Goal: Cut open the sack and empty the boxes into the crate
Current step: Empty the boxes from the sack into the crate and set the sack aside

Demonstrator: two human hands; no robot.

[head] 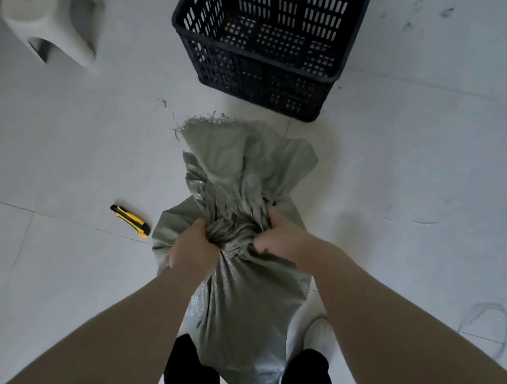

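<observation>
Left hand [195, 242], right hand [278, 235] fists bunching sack [229, 303]; crate [262, 35] beyond. Boxes unseen, possibly spilling onto floor [55, 145] short of crate.

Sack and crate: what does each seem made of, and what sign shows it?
The sack: probably woven plastic, grey-green, faintly shiny; frayed strands at its open edge. The crate: probably moulded plastic, matt black; evenly slotted walls and rim.

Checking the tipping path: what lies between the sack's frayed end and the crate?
Only a narrow strip of bare floor, with a few frayed threads at the edge of the sack; the head view shows nothing else before the crate.
</observation>
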